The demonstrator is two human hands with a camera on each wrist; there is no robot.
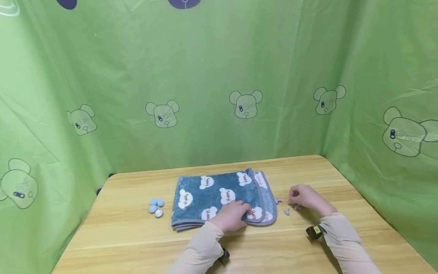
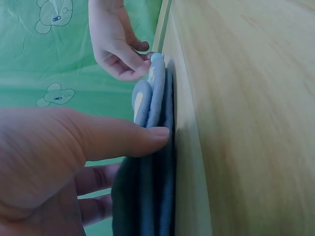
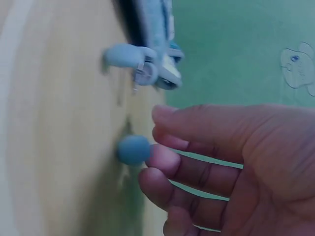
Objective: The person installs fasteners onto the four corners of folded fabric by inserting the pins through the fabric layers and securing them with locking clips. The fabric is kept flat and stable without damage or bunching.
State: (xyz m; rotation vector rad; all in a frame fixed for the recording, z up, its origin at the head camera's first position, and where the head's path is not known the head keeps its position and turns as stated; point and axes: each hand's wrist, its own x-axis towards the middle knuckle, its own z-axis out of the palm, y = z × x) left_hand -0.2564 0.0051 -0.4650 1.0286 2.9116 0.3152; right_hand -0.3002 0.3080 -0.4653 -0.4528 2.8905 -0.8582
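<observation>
A folded teal blanket (image 1: 195, 194) with white bear-head patches and a grey border lies on the table. My left hand (image 1: 232, 216) holds its near edge, the thumb (image 2: 142, 140) along the stacked layers and the fingers over the top. Right of the blanket are several small pins with pale blue round heads, one of them a blue-headed pin (image 1: 286, 212) standing point up. My right hand (image 1: 304, 196) hovers just beyond it, fingers loosely bent. In the right wrist view a fingertip is close to or touching a blue pin head (image 3: 134, 149); nothing shows between thumb and forefinger.
Several pale blue round caps (image 1: 153, 208) sit on the wooden table (image 1: 116, 228) left of the blanket, one with its whitish side up. A green curtain (image 1: 205, 133) with bear outlines hangs behind the table and at both sides.
</observation>
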